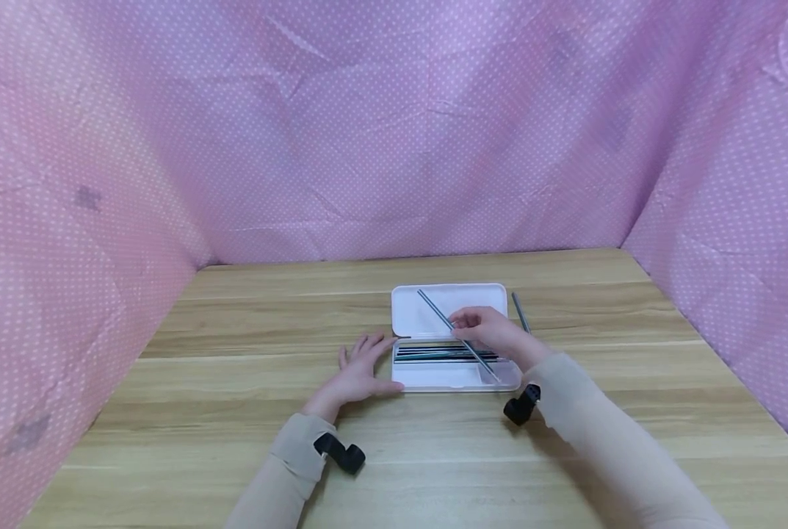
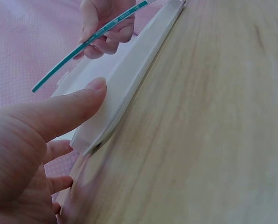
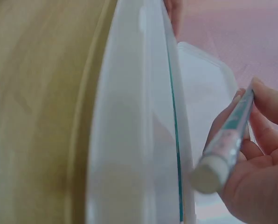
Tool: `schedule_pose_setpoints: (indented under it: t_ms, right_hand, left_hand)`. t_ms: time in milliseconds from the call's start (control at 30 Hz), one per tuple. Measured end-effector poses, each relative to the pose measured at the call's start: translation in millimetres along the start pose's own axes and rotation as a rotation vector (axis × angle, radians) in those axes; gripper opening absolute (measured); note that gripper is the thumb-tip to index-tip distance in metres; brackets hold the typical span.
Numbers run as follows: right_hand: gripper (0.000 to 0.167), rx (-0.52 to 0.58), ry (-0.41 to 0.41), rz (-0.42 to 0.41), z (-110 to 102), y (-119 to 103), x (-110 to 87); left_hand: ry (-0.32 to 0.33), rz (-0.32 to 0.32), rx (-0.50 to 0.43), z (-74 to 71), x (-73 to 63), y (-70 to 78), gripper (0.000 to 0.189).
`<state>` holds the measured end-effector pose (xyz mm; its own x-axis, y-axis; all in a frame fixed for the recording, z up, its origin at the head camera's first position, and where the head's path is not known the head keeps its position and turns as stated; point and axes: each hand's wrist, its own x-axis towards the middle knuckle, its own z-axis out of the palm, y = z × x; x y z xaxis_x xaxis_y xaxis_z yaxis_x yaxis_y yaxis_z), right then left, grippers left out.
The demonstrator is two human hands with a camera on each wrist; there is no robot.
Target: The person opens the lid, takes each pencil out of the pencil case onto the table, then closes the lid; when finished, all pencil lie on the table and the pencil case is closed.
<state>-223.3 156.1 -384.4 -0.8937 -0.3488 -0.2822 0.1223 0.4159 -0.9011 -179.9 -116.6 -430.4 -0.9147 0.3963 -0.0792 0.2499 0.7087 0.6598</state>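
One pencil is pinched by the right hand while, beneath that grip, the box is touched leftward by the spread left hand, likely for steadiness.

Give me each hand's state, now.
Left hand: open, touching the white rectangular plastic case.
Right hand: closed, pinching a slim teal pencil.

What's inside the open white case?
Several dark and teal pencils lie lengthwise in the base, nearer the lid. The right hand and the pencil it holds hide part of the right end, so their exact count is unclear.
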Motion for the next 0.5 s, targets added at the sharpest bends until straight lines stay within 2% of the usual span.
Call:
schedule_pose_setpoints:
  t_ms: [233,367,500]
  right_hand:
    - [0.039,0.245,-0.047,-0.012,-7,10,-11.1]
    - [0.038,0.284,-0.02,-0.017,-14,15,-18.0]
    - [0.029,0.336,-0.004,-0.044,-25,22,-24.1]
  left_hand:
    - [0.005,-0.005,0.0,-0.9,0.2,0.3,0.086]
    - [0.006,-0.004,0.003,-1.2,0.1,0.7,0.086]
    - [0.005,0.003,0.004,-0.1,0.2,0.0,0.087]
